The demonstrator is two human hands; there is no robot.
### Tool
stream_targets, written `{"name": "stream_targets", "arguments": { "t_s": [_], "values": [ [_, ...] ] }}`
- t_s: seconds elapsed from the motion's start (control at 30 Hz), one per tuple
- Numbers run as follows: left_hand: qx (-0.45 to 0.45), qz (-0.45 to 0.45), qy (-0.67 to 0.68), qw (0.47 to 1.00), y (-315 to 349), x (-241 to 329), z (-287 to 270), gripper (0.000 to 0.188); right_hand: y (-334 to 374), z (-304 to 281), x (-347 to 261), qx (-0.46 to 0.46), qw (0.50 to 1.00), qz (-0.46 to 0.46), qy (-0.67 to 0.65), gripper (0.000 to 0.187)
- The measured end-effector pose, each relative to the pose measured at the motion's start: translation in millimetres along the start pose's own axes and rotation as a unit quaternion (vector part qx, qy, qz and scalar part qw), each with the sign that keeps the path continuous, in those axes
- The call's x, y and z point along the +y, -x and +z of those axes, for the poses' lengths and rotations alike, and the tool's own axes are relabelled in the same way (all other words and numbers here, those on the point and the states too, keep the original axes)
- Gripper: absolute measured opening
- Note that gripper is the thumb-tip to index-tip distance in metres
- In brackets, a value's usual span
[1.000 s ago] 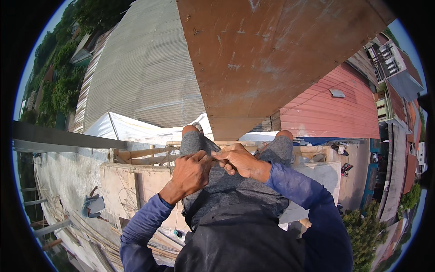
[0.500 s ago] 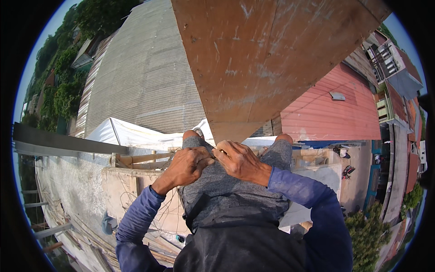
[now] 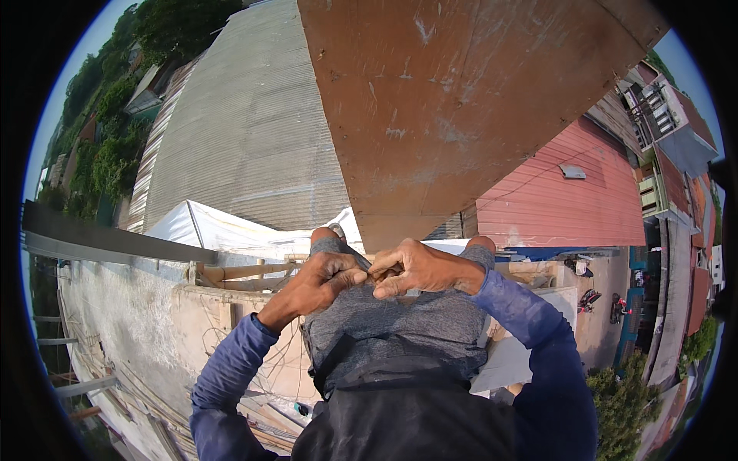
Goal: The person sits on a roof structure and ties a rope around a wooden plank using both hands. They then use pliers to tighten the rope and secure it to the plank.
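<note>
My left hand [image 3: 329,281] and my right hand [image 3: 427,269] meet over my lap, in front of my grey shorts [image 3: 392,326]. Both have their fingers curled in a pinch, with the fingertips nearly touching. Between them shows a small, dark, narrow piece that I cannot make out. Just beyond the hands, the pointed lower end of a large brown panel [image 3: 461,115] comes down between my knees. Its face is scuffed with pale scratches, and small fastener marks run along its edges.
A grey beam [image 3: 115,237] juts in from the left beside a bamboo pole [image 3: 250,270]. White sheeting [image 3: 223,223] lies beyond it. Far below are a grey corrugated roof [image 3: 246,123], a red roof [image 3: 565,192] and a motorcycle [image 3: 589,300]. Loose wires hang by the wall [image 3: 200,307].
My right hand has rolled over and shifted slightly right, its thumb now lower and pointing toward the left hand. The left hand stays nearly in place. My view has tilted slightly.
</note>
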State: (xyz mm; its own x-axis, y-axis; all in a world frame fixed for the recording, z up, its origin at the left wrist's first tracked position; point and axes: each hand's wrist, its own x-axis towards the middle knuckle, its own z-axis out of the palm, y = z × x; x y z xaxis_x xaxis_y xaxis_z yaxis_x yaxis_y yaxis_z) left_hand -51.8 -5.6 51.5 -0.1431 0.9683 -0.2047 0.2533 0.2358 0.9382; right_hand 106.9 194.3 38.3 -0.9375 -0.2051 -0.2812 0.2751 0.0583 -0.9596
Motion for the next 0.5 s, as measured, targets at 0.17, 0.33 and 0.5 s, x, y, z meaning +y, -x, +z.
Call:
{"name": "stream_targets", "arguments": {
  "t_s": [0.17,0.33,0.5],
  "values": [
    [-0.009,-0.065,0.116,0.991,-4.6,-1.4,-2.8,0.037,7.1,7.0,0.5,0.120,0.948,-0.202,0.215,0.048],
    [-0.021,-0.062,0.151,0.986,-4.7,0.8,-5.6,0.036,12.1,-2.8,2.5,0.113,0.935,-0.242,0.235,0.041],
    [-0.018,-0.084,0.194,0.977,-3.7,-3.3,-5.7,0.034,3.7,-2.0,3.1,0.180,0.836,-0.348,0.385,0.033]
  ]
}}
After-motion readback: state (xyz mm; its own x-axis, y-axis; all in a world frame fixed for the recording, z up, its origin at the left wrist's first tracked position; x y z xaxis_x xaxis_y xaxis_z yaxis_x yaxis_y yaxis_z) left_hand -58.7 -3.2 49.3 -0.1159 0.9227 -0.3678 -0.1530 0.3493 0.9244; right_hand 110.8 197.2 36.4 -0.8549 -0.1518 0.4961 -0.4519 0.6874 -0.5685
